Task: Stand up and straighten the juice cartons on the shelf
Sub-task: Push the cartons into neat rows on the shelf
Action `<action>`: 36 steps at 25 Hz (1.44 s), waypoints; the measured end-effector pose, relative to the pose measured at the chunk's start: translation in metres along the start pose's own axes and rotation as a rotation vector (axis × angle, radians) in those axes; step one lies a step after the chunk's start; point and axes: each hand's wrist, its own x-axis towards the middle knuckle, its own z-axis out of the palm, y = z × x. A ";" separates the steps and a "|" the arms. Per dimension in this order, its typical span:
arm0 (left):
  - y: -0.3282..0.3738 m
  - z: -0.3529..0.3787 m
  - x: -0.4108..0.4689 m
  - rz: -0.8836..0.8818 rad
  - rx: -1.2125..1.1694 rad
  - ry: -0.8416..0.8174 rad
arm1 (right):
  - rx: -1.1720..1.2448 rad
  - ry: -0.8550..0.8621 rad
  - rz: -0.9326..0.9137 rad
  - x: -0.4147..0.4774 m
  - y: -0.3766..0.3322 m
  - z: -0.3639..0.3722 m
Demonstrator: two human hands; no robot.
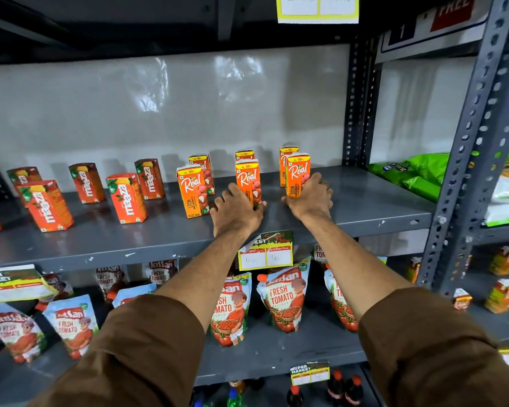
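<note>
While both hands [272, 205] grip them, orange litchi cartons [248, 179] stand upright.

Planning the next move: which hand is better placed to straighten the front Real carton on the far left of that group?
Left. The left hand is right beside that Real carton; the right hand holds the rightmost carton.

Ketchup pouches [285, 298] stand in rows on the lower shelf at six o'clock, a yellow price tag [265, 257] hanging just above them. Green packets [409, 174] lie at three o'clock. Dark bottles [344, 389] sit beneath the pouches.
</note>
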 end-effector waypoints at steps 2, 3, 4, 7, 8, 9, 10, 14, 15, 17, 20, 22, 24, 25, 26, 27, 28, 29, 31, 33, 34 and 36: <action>0.000 0.001 0.000 0.001 -0.001 0.000 | -0.012 -0.003 -0.007 -0.002 0.000 0.000; 0.000 0.002 0.000 0.002 0.001 0.001 | -0.017 -0.005 -0.009 -0.002 0.000 0.000; 0.000 0.002 0.000 0.003 0.003 0.000 | -0.021 -0.005 -0.013 -0.003 0.000 0.000; -0.001 0.003 0.002 -0.011 0.008 -0.017 | -0.035 -0.010 -0.027 -0.004 0.001 0.002; 0.000 0.003 0.002 -0.016 0.012 -0.022 | -0.039 -0.013 -0.029 -0.004 0.001 0.001; 0.000 0.003 0.003 -0.017 0.016 -0.022 | -0.041 -0.014 -0.030 -0.004 0.001 0.001; 0.001 0.003 0.003 -0.019 0.020 -0.022 | -0.042 -0.015 -0.031 -0.004 0.001 0.000; 0.000 0.003 0.004 -0.026 0.001 -0.022 | -0.055 -0.012 -0.035 -0.004 0.000 0.000; 0.001 0.002 0.003 -0.031 -0.017 -0.010 | -0.048 -0.007 -0.024 -0.005 -0.001 -0.002; 0.001 0.001 -0.004 -0.003 -0.118 0.089 | 0.035 0.080 -0.022 -0.011 -0.003 -0.004; -0.004 -0.008 -0.016 0.167 -0.397 0.265 | 0.305 0.313 -0.399 -0.041 -0.015 -0.004; -0.017 -0.020 -0.022 0.224 -0.551 0.372 | 0.415 0.282 -0.683 -0.071 -0.039 -0.003; -0.038 -0.030 -0.022 0.162 -0.573 0.516 | 0.458 0.141 -0.773 -0.091 -0.071 0.012; -0.050 -0.035 -0.023 0.088 -0.535 0.556 | 0.471 0.051 -0.724 -0.098 -0.085 0.026; -0.060 -0.039 -0.025 0.011 -0.500 0.554 | 0.486 -0.047 -0.630 -0.106 -0.099 0.038; -0.069 -0.042 -0.027 -0.049 -0.488 0.507 | 0.497 -0.137 -0.510 -0.113 -0.110 0.047; -0.074 -0.045 -0.028 -0.084 -0.500 0.435 | 0.512 -0.208 -0.392 -0.117 -0.115 0.053; -0.078 -0.047 -0.027 -0.103 -0.525 0.357 | 0.523 -0.265 -0.275 -0.119 -0.118 0.055; -0.081 -0.048 -0.023 -0.098 -0.563 0.241 | 0.510 -0.345 -0.091 -0.118 -0.117 0.055; -0.084 -0.048 -0.022 -0.082 -0.523 0.218 | 0.444 -0.403 -0.066 -0.114 -0.117 0.058; -0.084 -0.049 -0.022 -0.069 -0.491 0.226 | 0.420 -0.413 -0.087 -0.112 -0.116 0.062; -0.085 -0.048 -0.020 -0.046 -0.454 0.235 | 0.385 -0.405 -0.132 -0.112 -0.117 0.067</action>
